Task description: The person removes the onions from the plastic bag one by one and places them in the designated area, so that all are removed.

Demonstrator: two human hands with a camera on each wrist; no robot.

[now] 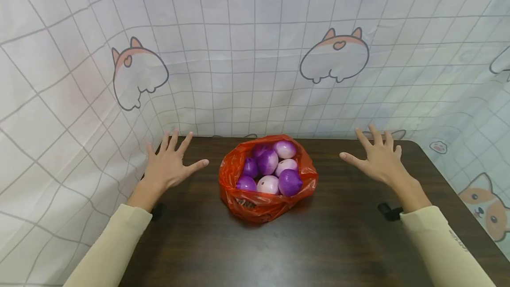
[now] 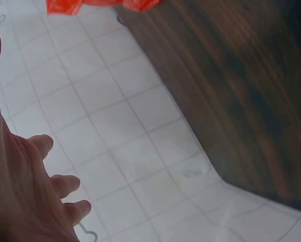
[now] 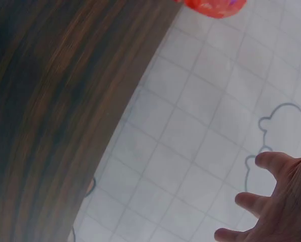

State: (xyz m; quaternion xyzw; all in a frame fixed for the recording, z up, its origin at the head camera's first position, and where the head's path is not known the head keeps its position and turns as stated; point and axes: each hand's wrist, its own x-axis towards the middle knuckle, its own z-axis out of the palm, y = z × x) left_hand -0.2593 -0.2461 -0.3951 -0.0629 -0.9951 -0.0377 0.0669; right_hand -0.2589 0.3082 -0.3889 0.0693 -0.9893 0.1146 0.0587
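A red plastic bag (image 1: 255, 209) sits on the dark wooden table with its mouth spread wide. Inside it lie several purple and pale pink onions (image 1: 268, 161), smooth and shiny. To the left of the bag my left hand (image 1: 167, 166) is held up with fingers spread, holding nothing. On the other side my right hand (image 1: 380, 160) is likewise raised, its thumb pointing in toward the bag, with nothing in it. Both hands are apart from the bag. In each wrist view, only a red edge of the bag shows at the top, beside spread fingers.
The dark wood table (image 1: 263, 256) ends at a white grid-patterned curtain (image 1: 247, 56) with cartoon corgi prints, which hangs behind it and on both sides. Small black objects (image 1: 389, 211) show near each wrist.
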